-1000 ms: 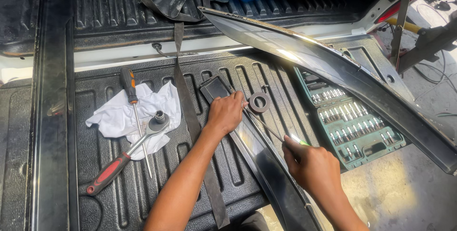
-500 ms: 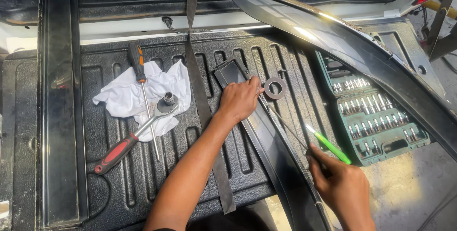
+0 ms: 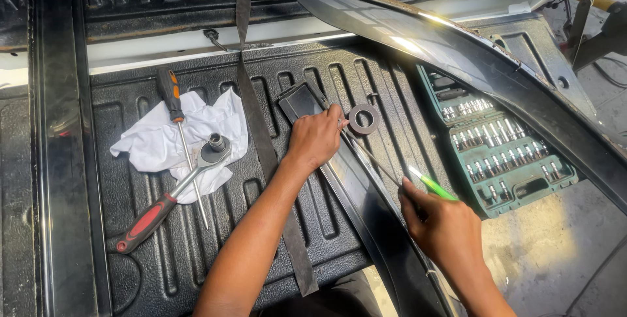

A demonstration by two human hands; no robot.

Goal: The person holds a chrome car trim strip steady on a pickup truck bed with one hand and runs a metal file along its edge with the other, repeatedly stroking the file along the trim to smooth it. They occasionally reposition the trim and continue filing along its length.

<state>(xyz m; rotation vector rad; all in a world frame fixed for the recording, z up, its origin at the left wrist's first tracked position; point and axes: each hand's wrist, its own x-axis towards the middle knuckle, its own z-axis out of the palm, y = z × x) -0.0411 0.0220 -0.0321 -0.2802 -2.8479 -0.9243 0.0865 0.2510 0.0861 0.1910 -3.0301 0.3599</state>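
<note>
Trim strip (image 3: 366, 206), long, dark and glossy, lies slantwise across the ribbed black truck-bed liner (image 3: 313, 82), its near end running off the liner's front edge toward the person's body. The left hand (image 3: 317, 139) is pressed flat-knuckled on the strip's upper part, fingers curled down to pin it. The right hand (image 3: 444, 229) is closed round a green-handled screwdriver (image 3: 432, 186), whose thin shaft reaches up along the strip toward the left hand.

Such a strip looks light but whippy along its length and slick on its polished face; it probably bends or kinks if lifted by one end, so a hold at two spaced points on its edges seems safest.

A roll of dark tape (image 3: 364, 119) sits just beside the left fingertips. Toward the liner's left side a white rag (image 3: 153, 144) carries a ratchet wrench (image 3: 171, 193) and an orange-handled screwdriver (image 3: 175, 105). A green socket case (image 3: 503, 154) lies open by the liner's right edge, partly under a big curved body panel (image 3: 457, 49).
</note>
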